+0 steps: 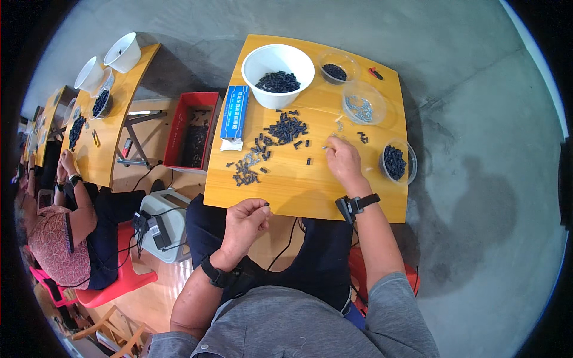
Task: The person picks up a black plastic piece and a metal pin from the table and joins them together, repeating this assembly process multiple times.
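Left hand (246,222) pinches small black plastic piece (266,206) off the yellow wooden surface (298,185); right hand (343,160) pinches a tiny metal screw (326,147) near loose black parts (285,129).

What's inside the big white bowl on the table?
The white bowl holds a small heap of black parts against its far side. Anything beneath the heap is covered.

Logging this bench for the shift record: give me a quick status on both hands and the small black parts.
Left hand pinching one small black part at the table edge. Right hand on the table, fingertips on something tiny. Loose black parts between them, nothing blocking.
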`<control>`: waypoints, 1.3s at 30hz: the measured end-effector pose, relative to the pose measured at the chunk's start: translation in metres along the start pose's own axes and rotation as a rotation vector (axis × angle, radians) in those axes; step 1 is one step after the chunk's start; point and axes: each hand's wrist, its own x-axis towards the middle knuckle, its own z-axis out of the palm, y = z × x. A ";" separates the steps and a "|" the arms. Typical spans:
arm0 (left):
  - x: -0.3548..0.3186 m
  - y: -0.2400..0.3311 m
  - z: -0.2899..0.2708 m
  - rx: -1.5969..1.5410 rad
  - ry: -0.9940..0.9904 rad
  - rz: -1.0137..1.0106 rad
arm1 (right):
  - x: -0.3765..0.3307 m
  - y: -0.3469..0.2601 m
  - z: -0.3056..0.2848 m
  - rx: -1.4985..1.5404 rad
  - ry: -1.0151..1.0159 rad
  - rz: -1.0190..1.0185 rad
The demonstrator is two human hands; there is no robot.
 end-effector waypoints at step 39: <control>-0.001 -0.002 -0.005 0.002 0.078 -0.048 | -0.012 0.005 -0.002 0.028 0.044 -0.045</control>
